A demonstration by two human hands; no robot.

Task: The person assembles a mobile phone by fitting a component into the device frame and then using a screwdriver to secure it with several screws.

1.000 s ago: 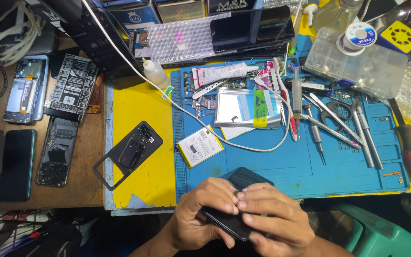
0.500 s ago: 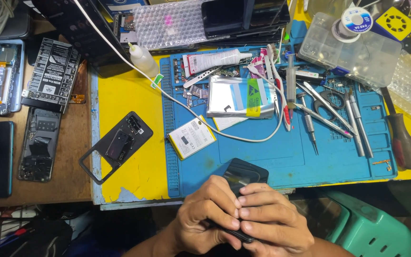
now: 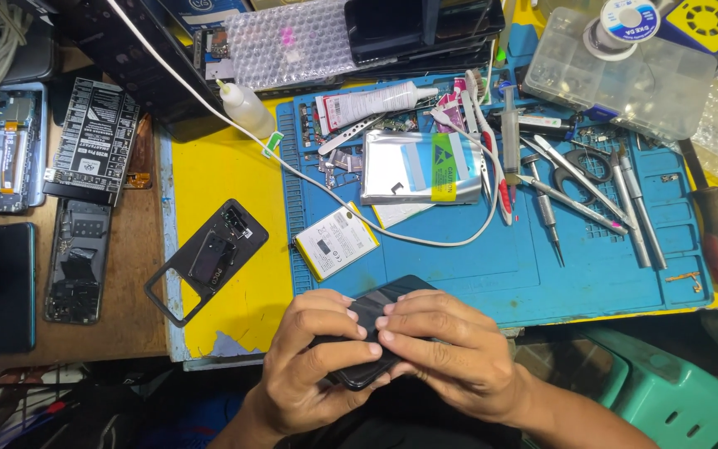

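We hold the dark phone (image 3: 373, 333) just below the blue mat (image 3: 492, 274), left hand (image 3: 313, 366) and right hand (image 3: 442, 353) both pinching its edges. Its back cover (image 3: 207, 258) and battery (image 3: 336, 241) lie apart, so reassembly remains.

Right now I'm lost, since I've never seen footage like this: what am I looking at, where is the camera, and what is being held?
This is one view from a camera worn on a person's head, looking down at their own bare hands. The left hand and right hand together grip a dark, flat smartphone at the bench's near edge. Beyond lies a blue rubber work mat with a white flat battery, a silver foil pouch and metal screwdrivers. A black phone back cover rests on the yellow surface.
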